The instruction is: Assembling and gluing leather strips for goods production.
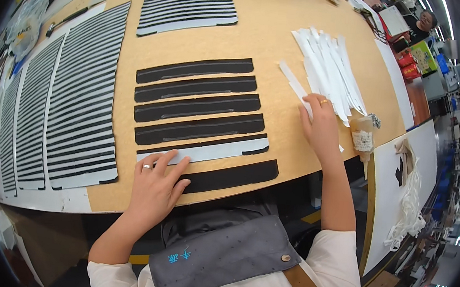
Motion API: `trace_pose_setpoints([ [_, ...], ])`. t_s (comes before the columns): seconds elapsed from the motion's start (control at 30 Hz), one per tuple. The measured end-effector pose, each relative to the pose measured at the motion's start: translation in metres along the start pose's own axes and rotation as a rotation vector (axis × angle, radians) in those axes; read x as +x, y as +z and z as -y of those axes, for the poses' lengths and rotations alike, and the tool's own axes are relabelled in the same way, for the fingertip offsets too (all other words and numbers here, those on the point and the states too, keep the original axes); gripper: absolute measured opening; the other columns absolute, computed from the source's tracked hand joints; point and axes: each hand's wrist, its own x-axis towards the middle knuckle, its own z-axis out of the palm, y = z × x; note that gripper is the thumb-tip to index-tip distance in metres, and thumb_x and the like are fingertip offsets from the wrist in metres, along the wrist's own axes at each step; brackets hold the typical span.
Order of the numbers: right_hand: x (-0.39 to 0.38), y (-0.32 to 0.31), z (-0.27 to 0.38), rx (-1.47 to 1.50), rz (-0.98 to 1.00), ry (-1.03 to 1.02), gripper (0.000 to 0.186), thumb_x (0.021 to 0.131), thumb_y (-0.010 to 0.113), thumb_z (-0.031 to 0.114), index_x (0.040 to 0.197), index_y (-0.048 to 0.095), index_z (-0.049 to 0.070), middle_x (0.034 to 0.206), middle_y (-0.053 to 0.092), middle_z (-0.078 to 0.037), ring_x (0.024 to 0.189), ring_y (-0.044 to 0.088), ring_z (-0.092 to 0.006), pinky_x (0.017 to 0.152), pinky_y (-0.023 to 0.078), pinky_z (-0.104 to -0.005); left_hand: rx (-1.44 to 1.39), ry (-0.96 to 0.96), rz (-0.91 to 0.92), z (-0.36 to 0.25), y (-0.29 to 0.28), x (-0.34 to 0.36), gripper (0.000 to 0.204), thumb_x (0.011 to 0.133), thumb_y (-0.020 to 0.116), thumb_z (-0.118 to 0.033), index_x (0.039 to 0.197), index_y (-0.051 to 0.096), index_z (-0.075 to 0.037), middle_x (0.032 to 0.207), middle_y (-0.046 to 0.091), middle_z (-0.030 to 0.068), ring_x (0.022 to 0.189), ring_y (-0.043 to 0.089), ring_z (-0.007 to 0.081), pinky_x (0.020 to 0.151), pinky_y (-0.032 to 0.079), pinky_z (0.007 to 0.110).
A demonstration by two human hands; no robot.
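My left hand [155, 185] lies with fingers spread near the table's front edge. Its fingertips press on the left end of a white strip [215, 151], which lies along a black strip. Partly under that hand's thumb is the nearest black strip [232, 176], plain on top. Farther back, several black strips [199, 117] lie in a row, each with a thin shiny line along it. On the right, my right hand [320, 124] pinches the near end of a loose white strip [292, 79]. Beside it is a pile of white strips [326, 64].
A squeeze bottle [362, 138] with a pale label lies right of the pile. Overlapped black-and-white strips form striped stacks [87, 102] on the left and another stack [187, 9] at the back. White cords [407, 210] hang on the right-hand board. A person [421, 26] is at the far right.
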Motion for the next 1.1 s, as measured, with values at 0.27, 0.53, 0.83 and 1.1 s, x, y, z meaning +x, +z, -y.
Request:
trace_pose_setpoints([
  [0.27, 0.027, 0.021, -0.03, 0.298, 0.154, 0.409, 0.019, 0.084, 0.065, 0.009, 0.102, 0.064, 0.002, 0.094, 0.06, -0.014, 0.094, 0.055, -0.0312, 0.082, 0.045, -0.0395, -0.103, -0.016, -0.105, 0.005, -0.017, 0.014, 0.048, 0.088, 0.066, -0.019, 0.13, 0.051, -0.002, 0.128, 0.049, 0.0163, 0.114, 0.048, 0.0346, 0.096, 0.038, 0.044],
  [0.53, 0.027, -0.004, 0.105, 0.446, 0.192, -0.294, 0.001, 0.086, 0.061, 0.008, 0.087, 0.062, 0.008, 0.082, 0.058, -0.01, 0.088, 0.055, -0.0262, 0.083, 0.039, -0.0365, -0.587, -0.101, -0.346, -0.007, -0.024, 0.05, 0.044, 0.089, 0.066, -0.011, 0.128, 0.05, -0.001, 0.12, 0.054, 0.013, 0.1, 0.059, 0.0202, 0.089, 0.048, 0.032],
  [0.83, 0.034, 0.01, 0.112, 0.705, 0.678, 0.014, 0.012, 0.092, 0.059, 0.01, 0.096, 0.06, -0.001, 0.082, 0.062, -0.01, 0.075, 0.059, -0.0192, 0.07, 0.047, -0.0309, -1.058, -0.325, -0.334, 0.04, -0.001, 0.036, 0.008, 0.098, 0.053, -0.006, 0.101, 0.059, -0.001, 0.084, 0.058, 0.0022, 0.07, 0.056, 0.007, 0.066, 0.048, 0.022],
  [1.1, 0.027, -0.013, 0.072, 0.591, 0.629, 0.181, 0.019, 0.092, 0.061, 0.017, 0.091, 0.063, -0.002, 0.077, 0.063, -0.012, 0.072, 0.059, -0.0216, 0.067, 0.047, -0.0314, -1.131, -0.289, -0.241, 0.018, 0.002, 0.044, 0.008, 0.095, 0.055, -0.002, 0.101, 0.059, 0.001, 0.085, 0.059, 0.0024, 0.075, 0.06, 0.0082, 0.07, 0.049, 0.022],
])
